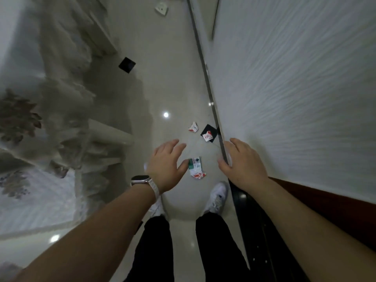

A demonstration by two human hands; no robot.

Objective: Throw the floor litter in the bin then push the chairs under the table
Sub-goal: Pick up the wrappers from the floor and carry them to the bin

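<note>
Just below centre frame, your left grip [164,165] and right grip [242,161] are both spread open and empty, so crouch and pinch the green-and-white wrapper [195,166] first.

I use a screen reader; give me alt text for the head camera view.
A person's left hand and right hand, both open, reach down toward litter on a glossy pale floor: a green-and-white packet nearest, red-and-white wrappers beyond.
</note>
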